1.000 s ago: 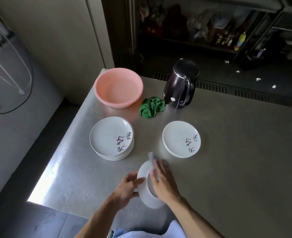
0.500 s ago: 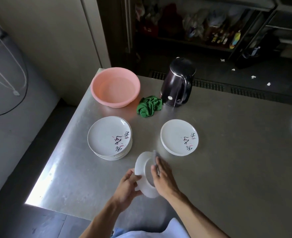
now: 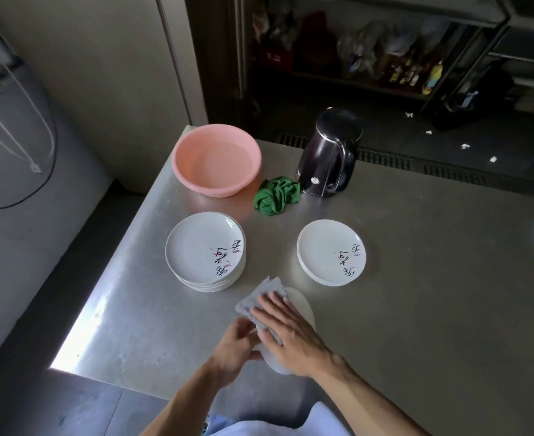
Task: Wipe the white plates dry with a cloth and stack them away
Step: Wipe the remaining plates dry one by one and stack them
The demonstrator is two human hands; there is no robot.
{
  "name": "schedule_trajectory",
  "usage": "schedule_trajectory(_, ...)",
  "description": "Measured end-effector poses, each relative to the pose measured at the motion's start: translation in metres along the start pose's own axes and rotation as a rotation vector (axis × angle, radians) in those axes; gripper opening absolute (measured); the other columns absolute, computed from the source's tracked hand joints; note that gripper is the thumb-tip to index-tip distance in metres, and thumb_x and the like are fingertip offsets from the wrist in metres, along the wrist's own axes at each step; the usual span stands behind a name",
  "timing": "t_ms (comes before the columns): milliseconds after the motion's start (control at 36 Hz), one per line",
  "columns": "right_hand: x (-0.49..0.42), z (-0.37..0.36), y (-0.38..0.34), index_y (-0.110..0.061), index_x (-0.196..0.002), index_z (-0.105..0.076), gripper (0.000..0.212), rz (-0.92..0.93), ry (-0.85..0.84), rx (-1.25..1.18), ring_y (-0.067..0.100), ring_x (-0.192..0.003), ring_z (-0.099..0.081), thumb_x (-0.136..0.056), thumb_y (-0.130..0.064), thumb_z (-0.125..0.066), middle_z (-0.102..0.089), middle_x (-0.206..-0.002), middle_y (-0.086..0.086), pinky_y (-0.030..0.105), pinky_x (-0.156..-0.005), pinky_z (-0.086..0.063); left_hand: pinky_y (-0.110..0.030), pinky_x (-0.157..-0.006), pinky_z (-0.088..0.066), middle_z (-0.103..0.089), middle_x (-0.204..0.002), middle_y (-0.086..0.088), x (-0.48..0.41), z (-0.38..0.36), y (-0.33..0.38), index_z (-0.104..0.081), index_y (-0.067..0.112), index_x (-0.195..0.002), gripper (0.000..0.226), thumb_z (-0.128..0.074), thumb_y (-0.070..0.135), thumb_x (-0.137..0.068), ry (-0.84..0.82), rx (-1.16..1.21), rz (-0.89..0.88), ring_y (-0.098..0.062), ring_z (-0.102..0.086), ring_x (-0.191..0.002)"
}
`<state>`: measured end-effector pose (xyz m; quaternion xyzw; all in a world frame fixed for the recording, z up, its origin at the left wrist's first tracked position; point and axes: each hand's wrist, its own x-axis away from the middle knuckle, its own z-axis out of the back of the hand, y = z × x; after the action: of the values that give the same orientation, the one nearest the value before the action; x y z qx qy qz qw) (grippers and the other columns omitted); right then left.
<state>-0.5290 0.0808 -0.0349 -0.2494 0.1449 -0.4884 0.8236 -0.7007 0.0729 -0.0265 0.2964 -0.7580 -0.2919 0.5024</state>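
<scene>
Plates, where are they all? asks my friend.

I answer: On the left of the table (image 3: 416,294) sits a tall pile of plates (image 3: 205,251). Behind it is a pink bowl (image 3: 217,160). I think the tall pile is the wet ones. It sits close so I can grab the next one fast.

And your hands?

My left hand (image 3: 237,347) curls round the edge of one plate (image 3: 303,306) so it can't slip. It looks a bit tipped. I can't tell if its low edge rests on the table. A grey cloth (image 3: 259,297) lies on that plate. My right hand (image 3: 287,332) is flat on the cloth, fingers straight, pushing down to rub the water off.

What's the green thing?

A green rag (image 3: 276,196), scrunched up, touching a dark kettle (image 3: 328,152) at the back. No hand is on it. I guess it's a spare.

And on the right?

A short pile of plates (image 3: 331,251). I think that's the dry pile. It's near my right hand, so this plate can go there next.
</scene>
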Motion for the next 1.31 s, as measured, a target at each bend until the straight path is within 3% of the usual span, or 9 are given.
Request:
schedule_trajectory(167,-0.013,0.007,0.013,-0.011,-0.156,-0.026,0.056,-0.784,0.002,-0.068,0.025,-0.147,-0.025,-0.108,-0.038,-0.022,-0.026,-0.163,0.007,0.039,-0.12,-0.017,-0.052,-0.081,-0.061,-0.071,-0.112,-0.012,-0.003,0.003,-0.013,-0.058,0.006,-0.119,0.044,-0.069,0.011,-0.076,0.128,0.146,0.033,-0.028,-0.072,-0.101)
schedule_trajectory(389,0.003,-0.002,-0.007,-0.019,-0.155,-0.03,0.056,-0.082,-0.048,-0.048,0.013,-0.154,-0.005,-0.106,-0.045,-0.03,-0.014,-0.165,-0.005,0.037,-0.125,0.0,-0.047,-0.081,-0.062,-0.074,-0.117,-0.012,0.001,0.005,0.003,-0.069,0.019,-0.122,0.036,-0.067,0.024,-0.086,0.026,-0.054,0.043,-0.024,-0.072,-0.1)
schedule_trajectory(556,-0.012,0.002,0.005,-0.016,-0.159,-0.013,0.059,-0.608,0.014,0.014,0.02,-0.149,-0.025,-0.106,-0.039,-0.026,-0.02,-0.165,0.003,0.036,-0.121,-0.014,-0.05,-0.085,-0.061,-0.069,-0.124,-0.018,0.002,0.005,-0.004,-0.061,0.009,-0.128,0.027,-0.063,0.011,-0.102,0.048,-0.022,0.081,-0.029,-0.07,-0.102)
schedule_trajectory(722,0.007,0.001,-0.009,-0.018,-0.154,-0.035,0.055,-0.024,-0.054,-0.021,0.02,-0.154,-0.006,-0.105,-0.042,-0.032,-0.015,-0.165,0.002,0.033,-0.125,-0.003,-0.046,-0.081,-0.062,-0.073,-0.121,-0.013,0.007,0.001,-0.002,-0.065,0.011,-0.126,0.029,-0.065,0.015,-0.097,-0.012,-0.064,0.005,-0.027,-0.072,-0.108)
schedule_trajectory(778,0.005,0.001,-0.004,-0.018,-0.155,-0.033,0.054,-0.081,-0.005,0.039,0.021,-0.154,-0.011,-0.105,-0.039,-0.034,-0.019,-0.165,0.002,0.034,-0.125,-0.008,-0.05,-0.085,-0.062,-0.072,-0.121,-0.013,0.008,0.0,-0.005,-0.063,0.008,-0.126,0.035,-0.067,0.019,-0.093,0.012,-0.028,-0.009,-0.027,-0.072,-0.107)
schedule_trajectory(917,-0.006,-0.001,0.004,-0.01,-0.158,-0.017,0.056,-0.753,0.068,-0.21,0.025,-0.15,-0.016,-0.108,-0.033,-0.027,-0.019,-0.165,0.008,0.036,-0.123,-0.011,-0.064,-0.092,-0.056,-0.068,-0.113,-0.016,0.003,0.002,-0.012,-0.064,0.016,-0.107,0.027,-0.071,0.014,-0.081,0.093,0.144,0.026,-0.027,-0.07,-0.098)
schedule_trajectory(1083,0.006,-0.004,-0.01,-0.019,-0.154,-0.03,0.051,-0.161,0.034,-0.194,0.005,-0.152,-0.004,-0.106,-0.028,-0.042,-0.016,-0.163,-0.006,0.027,-0.124,-0.007,-0.046,-0.083,-0.062,-0.073,-0.123,-0.012,0.004,0.002,0.01,-0.068,0.027,-0.13,0.037,-0.068,0.024,-0.093,-0.086,-0.022,0.042,-0.03,-0.073,-0.109)
schedule_trajectory(1250,0.001,0.004,0.012,-0.016,-0.159,-0.016,0.057,-0.636,-0.009,-0.292,0.014,-0.151,-0.017,-0.108,-0.034,-0.034,-0.017,-0.165,-0.003,0.016,-0.116,-0.006,-0.039,-0.076,-0.059,-0.074,-0.115,-0.009,0.007,0.011,0.005,-0.069,0.024,-0.133,0.044,-0.07,0.02,-0.089,-0.039,0.07,0.085,-0.022,-0.07,-0.093)
schedule_trajectory(1306,0.009,0.003,0.012,-0.01,-0.158,-0.016,0.061,-0.6,-0.096,-0.26,0.016,-0.151,-0.017,-0.107,-0.037,-0.035,-0.02,-0.165,0.004,0.018,-0.117,-0.006,-0.037,-0.074,-0.059,-0.074,-0.113,-0.01,0.003,0.013,0.003,-0.068,0.019,-0.134,0.04,-0.067,0.015,-0.094,0.002,0.148,0.086,-0.02,-0.069,-0.088)
